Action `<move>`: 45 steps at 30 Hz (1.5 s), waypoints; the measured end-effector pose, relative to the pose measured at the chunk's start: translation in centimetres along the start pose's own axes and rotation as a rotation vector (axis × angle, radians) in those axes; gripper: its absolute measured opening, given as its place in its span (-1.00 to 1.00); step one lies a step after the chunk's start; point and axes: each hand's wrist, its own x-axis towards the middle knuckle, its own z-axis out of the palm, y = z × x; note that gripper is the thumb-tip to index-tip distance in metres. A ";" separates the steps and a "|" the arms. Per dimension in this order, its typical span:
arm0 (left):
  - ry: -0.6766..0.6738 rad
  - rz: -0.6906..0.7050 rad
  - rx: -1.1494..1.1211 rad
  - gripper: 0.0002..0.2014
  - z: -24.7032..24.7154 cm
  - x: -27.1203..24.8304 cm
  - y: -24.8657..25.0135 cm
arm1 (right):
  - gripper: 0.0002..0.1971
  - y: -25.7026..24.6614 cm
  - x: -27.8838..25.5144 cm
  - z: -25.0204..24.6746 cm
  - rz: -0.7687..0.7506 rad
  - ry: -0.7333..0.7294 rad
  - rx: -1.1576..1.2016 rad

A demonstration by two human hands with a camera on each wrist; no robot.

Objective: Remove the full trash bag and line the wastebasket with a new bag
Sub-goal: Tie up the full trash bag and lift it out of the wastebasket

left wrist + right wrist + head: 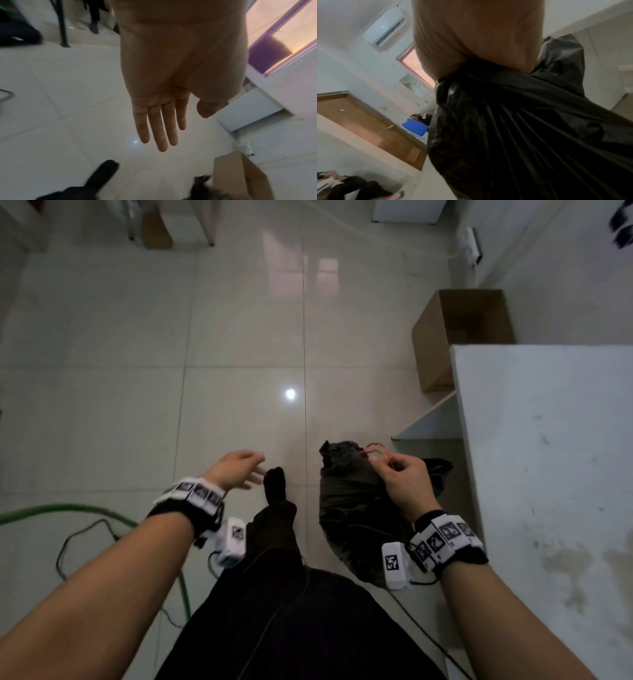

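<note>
Head view shows your right hand (404,479) with its fingers curled, pinching the red drawstring (376,451) of the full black trash bag (349,508); the gathered neck of the bag sits just beyond your fingertips, and the bag's body hangs below your wrist, close to your right leg. From the right wrist view, the pleated black plastic (513,128) fills most of the picture directly under your palm (476,33), so the fingers themselves are hidden there. Your left hand (236,469) is open and holds nothing: the left wrist view shows its fingers (159,128) straight and close together, thumb out to the side, above the pale tiled floor (68,108). That hand hovers to the left of the bag, apart from it, with your dark-socked foot (275,484) between the two hands on the floor. Just right of the bag stands a white cabinet (548,474) with a worn, stained top; a second bit of dark plastic (436,474) shows under its near edge, and I cannot tell whether it lines a wastebasket. Farther off, beyond the cabinet, an open cardboard box (459,330) stands on the floor. At your near left, a green hose (68,508) and a black cable (78,535) curve across the tiles.
</note>
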 end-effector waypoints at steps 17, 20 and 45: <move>-0.182 -0.129 0.462 -0.68 -8.7 29.0 33.0 | -0.59 -17.3 34.9 -8.5 0.010 0.413 0.344; -0.173 -0.142 0.502 -0.65 -8.0 33.1 39.6 | -0.44 -19.0 40.4 -10.5 0.024 0.423 0.396; -0.617 0.324 1.000 -0.81 34.0 66.3 77.8 | -0.56 -14.2 73.3 -39.2 0.141 0.911 -0.096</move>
